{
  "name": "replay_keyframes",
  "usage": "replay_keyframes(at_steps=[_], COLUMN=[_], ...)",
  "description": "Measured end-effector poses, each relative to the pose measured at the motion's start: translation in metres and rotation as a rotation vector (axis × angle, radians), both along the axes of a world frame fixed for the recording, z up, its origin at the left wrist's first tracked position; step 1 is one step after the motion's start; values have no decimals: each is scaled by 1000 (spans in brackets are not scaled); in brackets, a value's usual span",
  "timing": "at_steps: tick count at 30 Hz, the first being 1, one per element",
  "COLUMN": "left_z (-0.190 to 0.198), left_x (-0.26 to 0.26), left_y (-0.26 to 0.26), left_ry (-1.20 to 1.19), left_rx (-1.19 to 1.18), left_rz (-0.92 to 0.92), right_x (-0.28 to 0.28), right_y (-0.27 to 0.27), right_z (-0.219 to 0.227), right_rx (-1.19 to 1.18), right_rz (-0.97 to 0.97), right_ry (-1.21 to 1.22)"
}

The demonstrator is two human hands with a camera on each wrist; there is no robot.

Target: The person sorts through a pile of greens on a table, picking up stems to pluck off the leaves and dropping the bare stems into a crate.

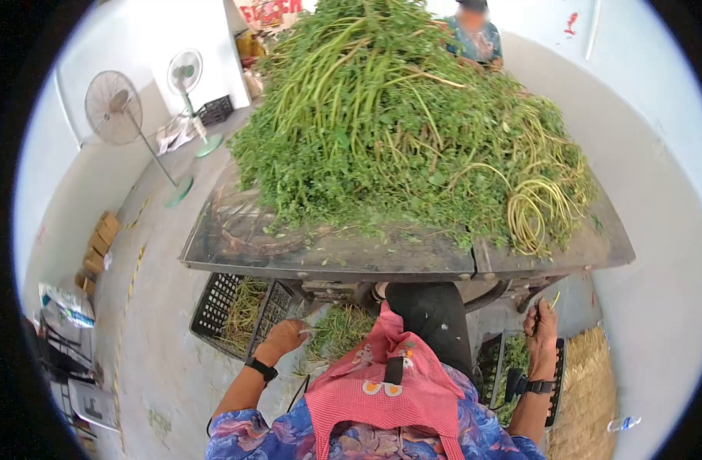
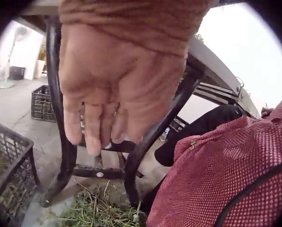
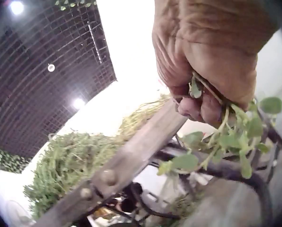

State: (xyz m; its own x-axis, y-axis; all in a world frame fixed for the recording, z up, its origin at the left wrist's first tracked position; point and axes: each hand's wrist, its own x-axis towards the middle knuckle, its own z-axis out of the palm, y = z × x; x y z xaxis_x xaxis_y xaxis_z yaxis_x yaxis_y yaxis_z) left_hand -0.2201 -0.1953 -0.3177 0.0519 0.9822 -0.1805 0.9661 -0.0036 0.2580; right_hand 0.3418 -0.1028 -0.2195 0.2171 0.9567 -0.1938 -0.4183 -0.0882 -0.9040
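The right grip (image 1: 541, 322) is clenched round a sprig (image 3: 256, 127), whose leaves spill out below the curled fingers at about five o'clock in the right wrist view; in the head view its thin yellow-green tip juts toward one o'clock. The left grip (image 1: 287, 341) is released, palm bare in its wrist view, with the fingers hanging loosely. The relation that seems to matter most is the sprig's place between two masses of greens: in the head view the heap (image 1: 381, 130) on the surface (image 1: 328, 258) lies toward eleven o'clock from the right grip, its pale coil (image 1: 536, 215) straight up at twelve, while the right crate (image 1: 562, 368), with greens in it, lies close by at seven. The right grip is the nearer to both coil and right crate, so little reach looks needed either way. The left grip has floor greens (image 1: 339, 331) just beside it at three o'clock and the left crate (image 1: 213, 307) at ten.
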Motion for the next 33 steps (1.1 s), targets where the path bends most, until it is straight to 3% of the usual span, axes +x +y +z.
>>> replay_keyframes(at_steps=[1,2,5,9,11,12,14,16,18,21,23,27,31,33], left_z=[5,9,11,12,40,53,76,116,143,162,166,178,188,197], left_x=[4,7,11,19,40,49,68,95,113,127,131,137,141,150], left_y=[3,7,14,20,17,20,23,31,35,54,59,64,81,97], left_ry=[-21,-44,-77,-118,-141,-143,-336,-394,-451,-597,-604,-604,-615,-636], left_rx=[-15,-30,52,13,-101,-106,1,-7,-13,52,164,161,157,221], left_rz=[-19,-35,-142,-139,-102,-96,-203,-199,-194,-233,-291,-277,-295,-287], right_x=[11,62,173,193,219,215,166,137,81,26,3,-21,-9,8], right_y=[-6,-23,-13,-71,-85,-79,-57,-28,-3,38,56,79,102,110], right_z=[-7,-58,-168,-148,-162,-149,-70,-29,21,59,73,89,83,68], right_rx=[-49,-51,-39,-301,-48,-46,-87,70,44,197,234,240,309,277], right_rz=[-93,-105,-259,-297,-448,-439,-293,-205,-126,-120,-134,-181,-283,-326], right_ry=[-73,-66,-840,-875,-1798,-1800,-1048,-1276,-877,-931,-978,-1032,-815,-876])
